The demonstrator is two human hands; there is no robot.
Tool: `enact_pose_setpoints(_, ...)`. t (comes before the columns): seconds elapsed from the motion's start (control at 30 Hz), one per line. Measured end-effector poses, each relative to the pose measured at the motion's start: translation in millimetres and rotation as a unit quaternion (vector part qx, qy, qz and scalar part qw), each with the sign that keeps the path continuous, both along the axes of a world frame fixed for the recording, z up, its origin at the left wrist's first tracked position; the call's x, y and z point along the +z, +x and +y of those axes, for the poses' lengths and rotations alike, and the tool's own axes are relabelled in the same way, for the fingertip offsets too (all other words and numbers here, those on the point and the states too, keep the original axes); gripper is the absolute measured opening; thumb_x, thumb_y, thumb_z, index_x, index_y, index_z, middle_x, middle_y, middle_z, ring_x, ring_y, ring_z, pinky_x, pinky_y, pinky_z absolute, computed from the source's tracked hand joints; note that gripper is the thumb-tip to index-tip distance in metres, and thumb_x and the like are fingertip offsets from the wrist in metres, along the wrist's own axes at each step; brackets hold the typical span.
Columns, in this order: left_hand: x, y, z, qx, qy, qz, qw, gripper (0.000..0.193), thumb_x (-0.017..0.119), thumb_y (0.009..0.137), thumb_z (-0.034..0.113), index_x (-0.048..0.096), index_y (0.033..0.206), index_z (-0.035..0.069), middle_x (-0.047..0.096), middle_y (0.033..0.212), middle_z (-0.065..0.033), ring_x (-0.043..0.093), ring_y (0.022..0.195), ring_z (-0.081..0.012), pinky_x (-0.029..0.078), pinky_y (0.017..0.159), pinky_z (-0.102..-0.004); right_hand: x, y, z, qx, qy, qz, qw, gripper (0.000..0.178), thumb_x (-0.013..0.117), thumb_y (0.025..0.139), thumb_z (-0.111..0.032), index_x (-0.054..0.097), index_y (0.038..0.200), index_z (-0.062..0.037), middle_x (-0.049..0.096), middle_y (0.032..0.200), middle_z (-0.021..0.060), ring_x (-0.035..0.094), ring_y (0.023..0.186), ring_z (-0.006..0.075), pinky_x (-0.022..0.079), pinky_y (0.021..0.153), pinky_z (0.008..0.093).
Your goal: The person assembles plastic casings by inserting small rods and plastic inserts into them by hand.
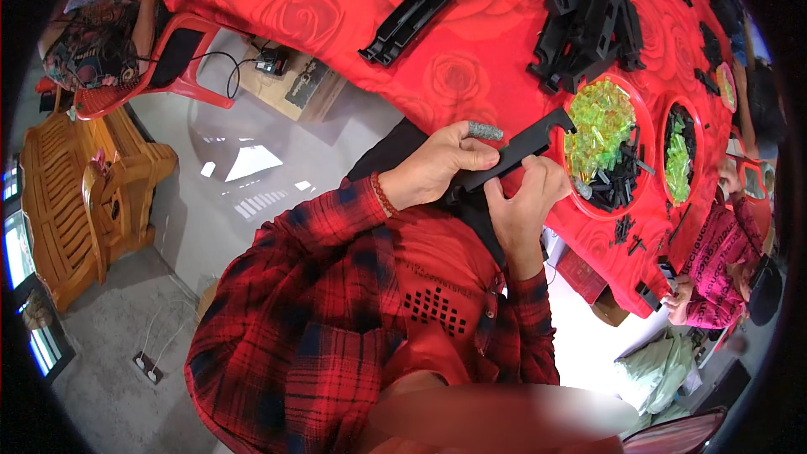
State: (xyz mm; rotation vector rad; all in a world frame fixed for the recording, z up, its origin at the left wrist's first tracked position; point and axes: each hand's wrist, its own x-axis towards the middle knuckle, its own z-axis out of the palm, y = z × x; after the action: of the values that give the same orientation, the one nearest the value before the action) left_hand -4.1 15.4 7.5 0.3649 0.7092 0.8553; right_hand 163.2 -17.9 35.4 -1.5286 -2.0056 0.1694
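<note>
I grip a long black plastic bar (513,154) in both hands. My left hand (437,170) is curled around its near end, a grey sleeve on the forefinger; my right hand (525,197) pinches its middle from below. Just beyond my right hand sits a red bowl (640,97) of yellow-green pieces on the tabletop (471,59).

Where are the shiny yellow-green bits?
In the head view, the yellow-green bits lie in a red bowl on the right, just past the black strip that both hands hold.
</note>
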Motion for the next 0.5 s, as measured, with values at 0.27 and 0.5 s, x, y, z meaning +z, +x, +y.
enact_pose_setpoints(0.27, 2.6, -0.5, 0.4, -0.006, 0.005, 0.008, 1.0, 0.039, 0.067, 0.091, 0.002, 0.054, 0.128, 0.0, 0.067, 0.107, -0.0056, 0.065, 0.098, -0.0117, 0.05, 0.089, -0.024, 1.4, 0.1, -0.7, 0.002, -0.007, 0.003, 1.0, 0.056, 0.081, 0.068, -0.011, 0.054, 0.117, -0.0036, 0.05, 0.114, 0.0152, 0.043, 0.114, 0.0341, 0.029, 0.101, 0.0485)
enact_pose_setpoints(0.5, -1.4, 1.0, 0.7, -0.002, 0.001, 0.003, 1.0, 0.036, 0.067, 0.092, 0.001, 0.055, 0.126, 0.0, 0.068, 0.107, -0.0057, 0.065, 0.098, -0.0116, 0.05, 0.089, -0.0236, 0.6, 0.9, 0.5, 0.001, -0.004, 0.003, 1.0, 0.056, 0.08, 0.068, -0.01, 0.054, 0.117, -0.0036, 0.05, 0.114, 0.0152, 0.043, 0.113, 0.0343, 0.029, 0.101, 0.0488)
